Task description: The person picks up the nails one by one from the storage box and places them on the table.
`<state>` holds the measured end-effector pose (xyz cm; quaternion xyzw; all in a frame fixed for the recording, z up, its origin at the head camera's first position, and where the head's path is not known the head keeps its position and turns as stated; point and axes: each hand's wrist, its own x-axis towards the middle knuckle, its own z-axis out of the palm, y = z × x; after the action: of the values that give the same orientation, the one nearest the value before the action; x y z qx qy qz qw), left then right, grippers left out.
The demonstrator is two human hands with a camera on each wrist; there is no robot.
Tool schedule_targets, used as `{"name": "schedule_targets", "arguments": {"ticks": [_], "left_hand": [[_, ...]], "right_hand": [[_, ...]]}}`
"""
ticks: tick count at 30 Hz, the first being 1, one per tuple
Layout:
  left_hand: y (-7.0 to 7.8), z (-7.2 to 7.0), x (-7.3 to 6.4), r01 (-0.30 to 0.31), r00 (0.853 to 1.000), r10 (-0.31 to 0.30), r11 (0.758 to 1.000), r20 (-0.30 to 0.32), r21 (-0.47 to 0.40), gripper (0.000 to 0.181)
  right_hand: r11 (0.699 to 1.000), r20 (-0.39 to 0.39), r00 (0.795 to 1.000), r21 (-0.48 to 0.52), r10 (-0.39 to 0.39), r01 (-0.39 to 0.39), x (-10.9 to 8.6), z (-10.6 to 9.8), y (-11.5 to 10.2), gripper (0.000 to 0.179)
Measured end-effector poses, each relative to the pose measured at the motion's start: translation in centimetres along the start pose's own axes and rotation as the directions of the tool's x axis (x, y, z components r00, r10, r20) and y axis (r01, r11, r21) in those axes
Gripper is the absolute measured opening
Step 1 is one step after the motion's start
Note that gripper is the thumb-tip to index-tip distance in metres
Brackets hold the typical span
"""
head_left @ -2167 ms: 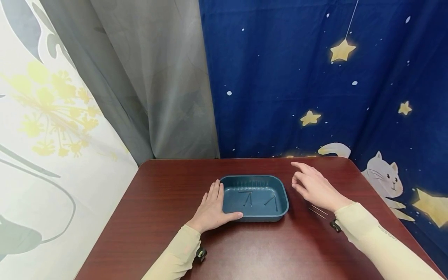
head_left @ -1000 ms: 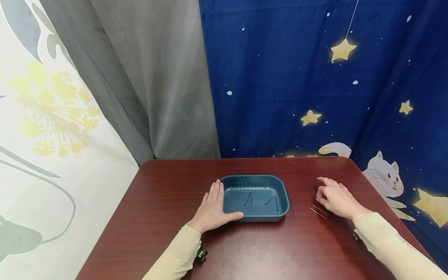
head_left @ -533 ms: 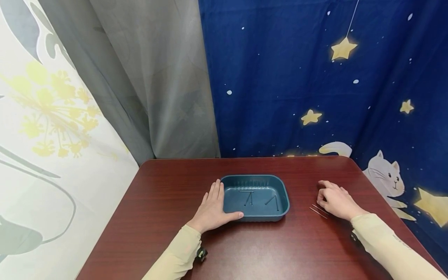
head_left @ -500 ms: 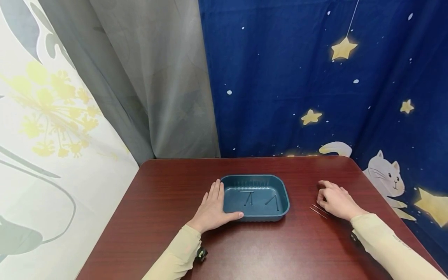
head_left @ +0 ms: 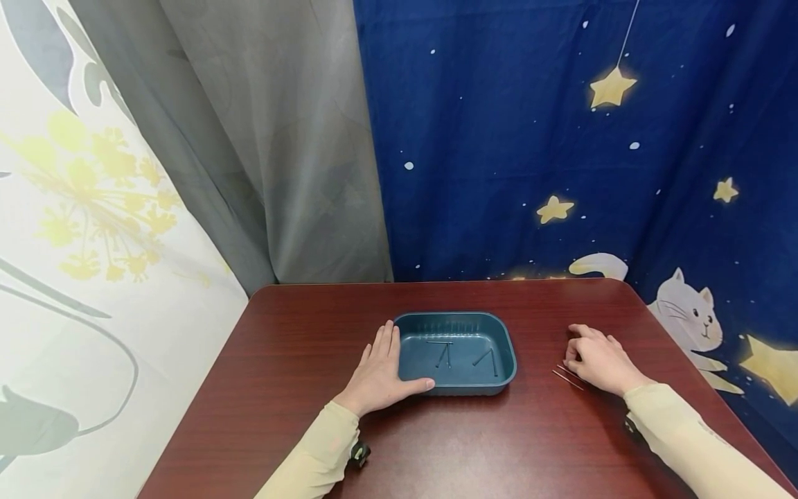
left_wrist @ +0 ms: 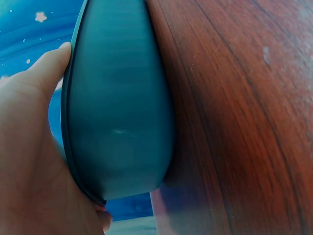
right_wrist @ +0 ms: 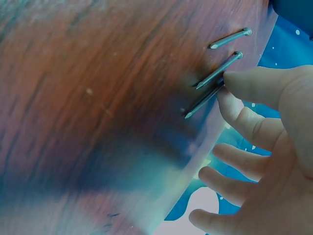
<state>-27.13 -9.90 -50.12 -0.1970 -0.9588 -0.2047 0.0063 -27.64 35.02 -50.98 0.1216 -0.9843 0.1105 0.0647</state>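
Note:
A dark blue-green plastic tray (head_left: 461, 390) stands on the table with several nails (head_left: 482, 357) lying in it. My left hand (head_left: 377, 378) rests against its near left corner, fingers straight along the left side and thumb along the near rim. The left wrist view shows the tray's wall (left_wrist: 117, 98) close up, the thumb at its rim. To the right of the tray, my right hand (head_left: 598, 359) is down at a few loose nails. In the right wrist view, thumb and index finger pinch the head end of one nail (right_wrist: 203, 102); two others (right_wrist: 220, 70) lie beside it.
The reddish-brown wooden table (head_left: 299, 346) ends at a back edge close to a grey curtain (head_left: 312, 208) and a blue star-patterned curtain (head_left: 474, 173). On the left hangs a white flower-patterned cloth (head_left: 125, 346).
My right hand has moved right from beside the tray and down to the loose nails, its thumb and index finger closing on one. The left hand and tray have stayed put.

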Motion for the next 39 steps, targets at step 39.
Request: {"name": "schedule_targets", "arguments": {"ticks": [39], "left_hand": [[0.1,-0.1,-0.2,-0.004,1.000,0.004,1.000,-0.008,0.002,0.130]], "right_hand": [[0.994,-0.142,0.984,0.034,-0.102,0.108,0.5,-2.7,-4.0,0.017]]}}
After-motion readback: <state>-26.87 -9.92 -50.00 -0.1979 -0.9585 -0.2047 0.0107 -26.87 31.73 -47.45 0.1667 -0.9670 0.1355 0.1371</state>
